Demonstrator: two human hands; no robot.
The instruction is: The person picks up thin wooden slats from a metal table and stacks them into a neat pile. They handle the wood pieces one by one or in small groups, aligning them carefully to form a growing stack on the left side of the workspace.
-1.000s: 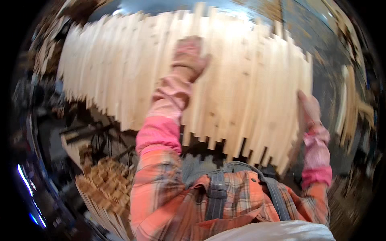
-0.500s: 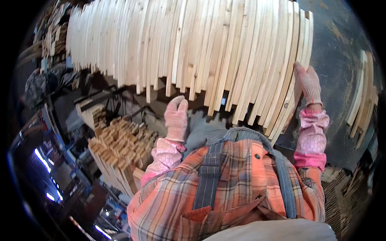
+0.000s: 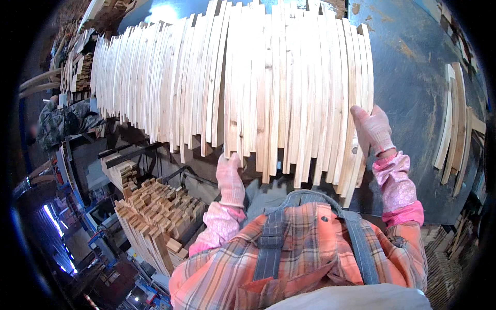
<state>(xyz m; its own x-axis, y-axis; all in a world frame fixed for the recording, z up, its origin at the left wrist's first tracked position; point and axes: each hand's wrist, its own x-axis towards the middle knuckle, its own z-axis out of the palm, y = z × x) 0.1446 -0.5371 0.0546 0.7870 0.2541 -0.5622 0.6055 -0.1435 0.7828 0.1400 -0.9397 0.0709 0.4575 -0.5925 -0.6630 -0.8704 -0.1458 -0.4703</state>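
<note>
A wide row of pale wooden strips (image 3: 305, 98) lies side by side before me, their near ends uneven. My left hand (image 3: 230, 183), in a pink knitted glove, has its fingers closed at the near ends of strips around the row's middle. A narrow wedge-shaped gap runs up between strips just above it. At the row's right edge my right hand (image 3: 373, 128), gloved alike, grips the outermost strips, thumb on top and its other fingers partly hidden along the side.
The strips lie on a dark, scuffed tabletop (image 3: 413, 108). Several loose strips (image 3: 454, 124) rest at the far right. A stack of upright wooden pieces (image 3: 165, 212) stands lower left. Beyond the row's left end is a person in patterned clothing (image 3: 62, 121).
My left hand has come up against the strip ends from just below them. A gap has opened in the row, and its right edge has shifted left with my right hand.
</note>
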